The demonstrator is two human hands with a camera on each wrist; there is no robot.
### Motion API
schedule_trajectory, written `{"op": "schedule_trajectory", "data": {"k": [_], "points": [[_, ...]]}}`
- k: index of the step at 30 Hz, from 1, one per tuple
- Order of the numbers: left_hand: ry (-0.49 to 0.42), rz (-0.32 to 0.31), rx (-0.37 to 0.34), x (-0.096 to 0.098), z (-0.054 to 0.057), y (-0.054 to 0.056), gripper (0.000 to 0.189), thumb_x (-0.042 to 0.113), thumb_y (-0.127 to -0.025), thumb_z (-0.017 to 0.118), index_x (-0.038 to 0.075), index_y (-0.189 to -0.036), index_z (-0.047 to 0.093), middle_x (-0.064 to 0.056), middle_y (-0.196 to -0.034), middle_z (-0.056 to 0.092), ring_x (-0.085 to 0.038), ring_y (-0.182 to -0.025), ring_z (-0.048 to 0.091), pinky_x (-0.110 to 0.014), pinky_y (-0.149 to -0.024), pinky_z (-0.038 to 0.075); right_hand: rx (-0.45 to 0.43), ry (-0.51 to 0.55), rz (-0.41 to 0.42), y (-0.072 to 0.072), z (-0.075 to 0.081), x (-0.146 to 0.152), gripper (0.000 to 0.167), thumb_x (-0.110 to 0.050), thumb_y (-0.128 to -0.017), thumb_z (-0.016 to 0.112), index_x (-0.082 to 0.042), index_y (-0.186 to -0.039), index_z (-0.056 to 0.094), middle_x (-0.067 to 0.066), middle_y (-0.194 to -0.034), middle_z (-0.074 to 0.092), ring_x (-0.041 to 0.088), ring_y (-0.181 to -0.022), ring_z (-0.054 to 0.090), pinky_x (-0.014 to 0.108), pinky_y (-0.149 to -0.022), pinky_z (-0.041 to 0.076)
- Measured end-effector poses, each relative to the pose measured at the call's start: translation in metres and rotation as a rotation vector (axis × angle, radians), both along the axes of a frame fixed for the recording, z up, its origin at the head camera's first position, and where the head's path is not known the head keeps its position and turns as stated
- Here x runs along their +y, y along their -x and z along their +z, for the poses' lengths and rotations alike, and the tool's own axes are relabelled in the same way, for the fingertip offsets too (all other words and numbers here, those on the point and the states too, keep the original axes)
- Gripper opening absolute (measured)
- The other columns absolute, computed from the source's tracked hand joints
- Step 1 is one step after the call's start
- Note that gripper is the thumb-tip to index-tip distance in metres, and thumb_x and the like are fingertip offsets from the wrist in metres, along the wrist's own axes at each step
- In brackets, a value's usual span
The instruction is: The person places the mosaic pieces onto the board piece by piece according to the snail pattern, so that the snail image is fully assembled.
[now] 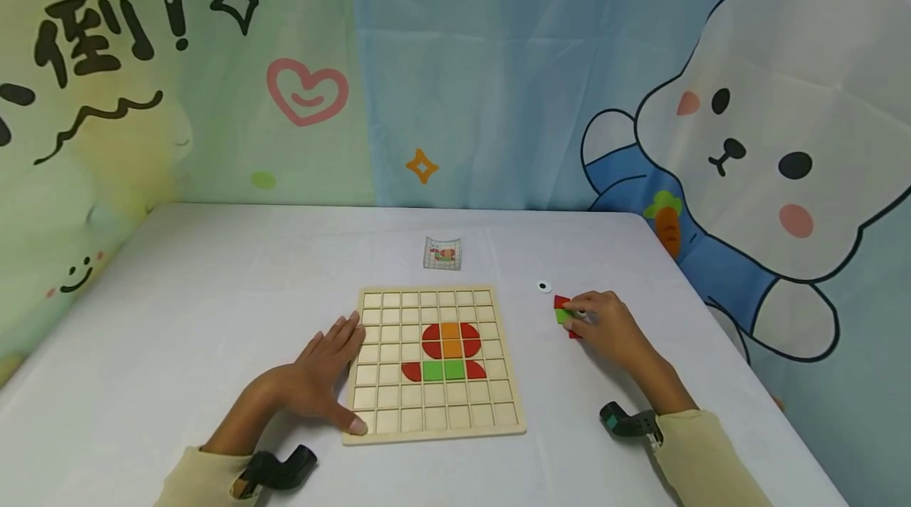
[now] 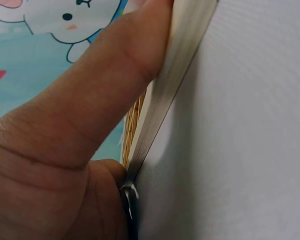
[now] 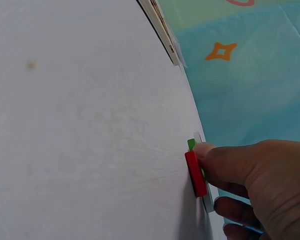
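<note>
A square wooden grid board [image 1: 434, 438] lies on the table with red, orange and green pieces set in its cells. My left hand [image 1: 323, 368] rests along the board's left edge, fingers straight and thumb on the near left corner. Right of the board, my right hand [image 1: 605, 325] has its thumb and index finger at a green piece [image 1: 561, 316], seemingly pinching it. Red pieces [image 1: 561, 302] lie against it. In the right wrist view, a red piece [image 3: 195, 174] is in front of the thumb; the index fingertip is hidden.
A small pattern card [image 1: 442, 253] lies behind the board. One round white piece with a black dot [image 1: 544, 286] sits beyond the right hand. The white table [image 1: 213, 293] ends at a printed cloth backdrop [image 1: 463, 96].
</note>
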State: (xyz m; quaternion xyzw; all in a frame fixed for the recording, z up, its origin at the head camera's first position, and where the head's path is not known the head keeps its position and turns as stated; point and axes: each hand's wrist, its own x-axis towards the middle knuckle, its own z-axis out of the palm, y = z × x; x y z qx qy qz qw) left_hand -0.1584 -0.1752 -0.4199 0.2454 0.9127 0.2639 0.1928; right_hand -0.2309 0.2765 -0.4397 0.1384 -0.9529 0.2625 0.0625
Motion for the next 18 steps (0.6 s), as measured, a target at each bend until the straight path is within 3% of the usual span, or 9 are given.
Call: {"op": "schedule_trajectory", "data": {"k": [11,18], "points": [[0.007,0.001,0.0,0.0,0.0,0.0,0.135,0.061,-0.064,0.083,-0.008,-0.152,0.008,-0.024,-0.159,-0.003,-0.041,-0.145,-0.006,-0.06,-0.111,0.002,-0.068,-0.047,0.034,0.008,0.008,-0.007,0.027,0.001,-0.084,0.073,0.004,-0.11,0.072,0.021,-0.109,0.064,0.04,-0.105,0.055,0.053,-0.09,0.047],[0.024,0.0,0.003,0.001,0.0,0.0,0.133,0.061,-0.064,0.082,-0.008,-0.152,0.009,-0.023,-0.16,-0.002,-0.04,-0.145,-0.006,-0.06,-0.112,0.002,-0.055,-0.04,0.016,0.007,0.005,-0.011,0.025,-0.004,-0.086,0.072,0.003,-0.11,0.072,0.017,-0.106,0.062,0.036,-0.102,0.053,0.051,-0.087,0.047]]}}
